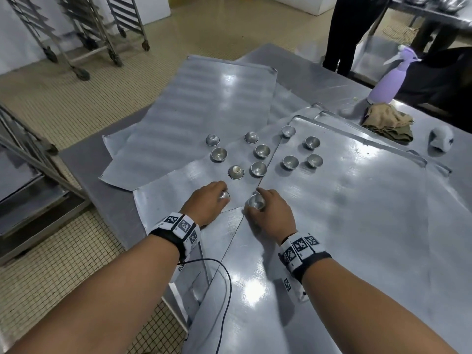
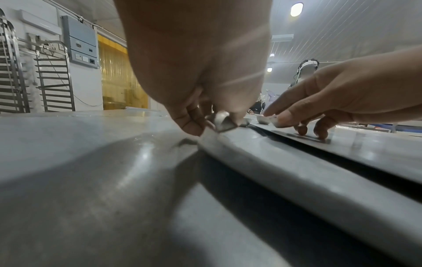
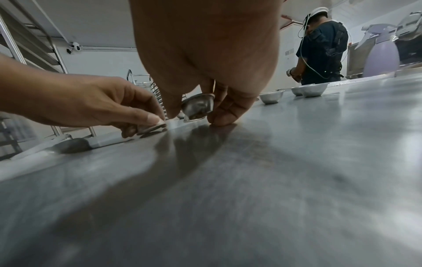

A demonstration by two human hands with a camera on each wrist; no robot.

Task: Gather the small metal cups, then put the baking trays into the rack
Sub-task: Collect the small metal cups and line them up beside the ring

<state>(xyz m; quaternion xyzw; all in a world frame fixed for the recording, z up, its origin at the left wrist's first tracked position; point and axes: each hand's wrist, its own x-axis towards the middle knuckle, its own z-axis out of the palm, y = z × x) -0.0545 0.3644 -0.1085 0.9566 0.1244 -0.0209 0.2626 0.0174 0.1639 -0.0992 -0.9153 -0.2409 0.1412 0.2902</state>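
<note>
Several overlapping baking trays (image 1: 194, 103) lie on the steel table, the nearest a large one (image 1: 370, 205) on the right. Several small metal cups (image 1: 262, 151) are scattered across their middle. My left hand (image 1: 222, 195) pinches one cup (image 2: 222, 121) low on a tray's edge. My right hand (image 1: 256, 201) grips another cup (image 3: 198, 107), tilted, with its base touching the tray. The two hands are close together, just in front of the other cups. In the right wrist view, more cups (image 3: 312, 90) stand further back on the tray.
Wheeled tray racks (image 1: 84, 34) stand at the back left, and another rack (image 1: 28, 154) is close on the left. A purple spray bottle (image 1: 390, 80), a crumpled cloth (image 1: 388, 121) and a small grey object (image 1: 440, 140) sit at the table's right. A person (image 1: 350, 31) stands behind the table.
</note>
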